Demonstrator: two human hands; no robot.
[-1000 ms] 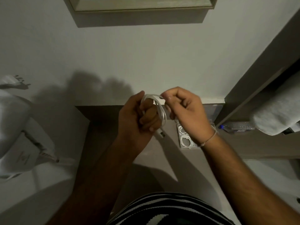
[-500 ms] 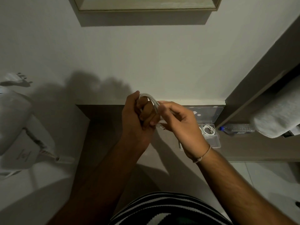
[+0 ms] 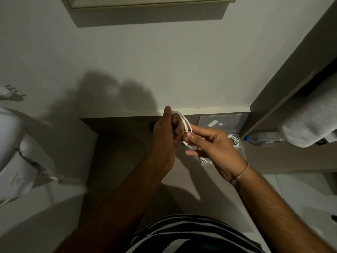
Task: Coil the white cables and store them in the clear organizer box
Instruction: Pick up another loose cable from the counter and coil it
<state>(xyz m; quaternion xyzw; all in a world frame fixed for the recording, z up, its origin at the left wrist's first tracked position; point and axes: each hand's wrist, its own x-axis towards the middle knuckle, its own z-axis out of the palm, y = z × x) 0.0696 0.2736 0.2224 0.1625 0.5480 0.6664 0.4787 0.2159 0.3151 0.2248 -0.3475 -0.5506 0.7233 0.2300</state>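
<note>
My left hand [image 3: 165, 136] grips a coiled white cable [image 3: 186, 124] above the brown table, its loops wound around the fingers. A short end with a connector [image 3: 187, 144] hangs below the coil. My right hand [image 3: 213, 148] pinches the coil's right side with thumb and forefinger. Behind my right hand lies the clear organizer box [image 3: 241, 148], its lid [image 3: 224, 123] open against the wall. One coiled white cable [image 3: 234, 140] lies in a back compartment, and another shows at the front edge [image 3: 205, 159]. My right hand hides most of the box.
The brown table [image 3: 127, 152] ends at the white wall. A dark shelf unit [image 3: 291, 88] rises at the right, holding a plastic bottle [image 3: 264, 138] and a folded grey cloth [image 3: 313, 121]. White bags [image 3: 16, 161] sit at the left. A frame [image 3: 149, 4] hangs on the wall above.
My right hand has dropped from the top of the coil to its right side and shifted right. The box's back compartments and lid have come into view. My left hand keeps its hold.
</note>
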